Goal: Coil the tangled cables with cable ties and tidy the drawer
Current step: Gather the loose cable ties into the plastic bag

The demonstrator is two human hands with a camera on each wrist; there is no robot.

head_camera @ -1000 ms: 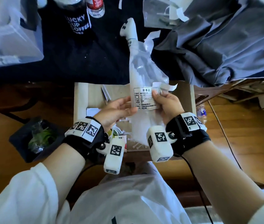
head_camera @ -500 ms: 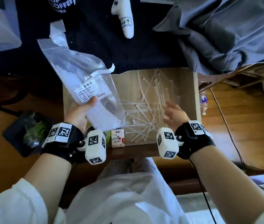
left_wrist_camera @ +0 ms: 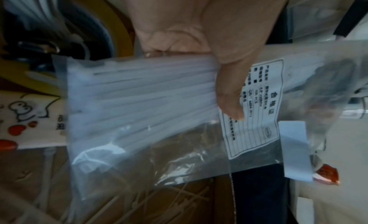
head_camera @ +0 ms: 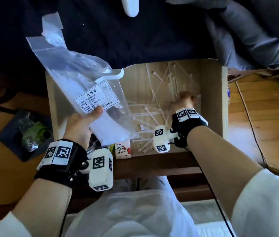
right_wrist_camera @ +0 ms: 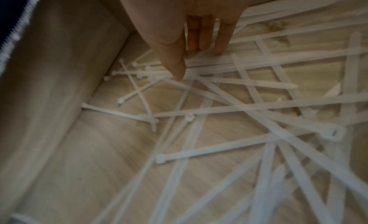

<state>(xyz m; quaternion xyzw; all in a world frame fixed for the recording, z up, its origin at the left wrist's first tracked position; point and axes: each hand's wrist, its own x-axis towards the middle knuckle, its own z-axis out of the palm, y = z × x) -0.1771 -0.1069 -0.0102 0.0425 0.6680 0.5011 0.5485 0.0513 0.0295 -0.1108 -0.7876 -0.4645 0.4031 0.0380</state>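
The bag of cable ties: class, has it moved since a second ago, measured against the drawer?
Yes. The bag of cable ties has swung from above the drawer's middle to its left side, held by the left hand.

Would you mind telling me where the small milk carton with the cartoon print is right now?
In the head view the milk carton stands at the drawer's near edge, left of centre, just below the bag of cable ties gripped by the left hand.

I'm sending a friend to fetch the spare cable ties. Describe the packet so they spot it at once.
Look at the open pale wooden drawer; over its left half the left hand holds a clear plastic zip bag of white cable ties. Unlike the loose ties scattered on the drawer floor, it carries a white printed label.
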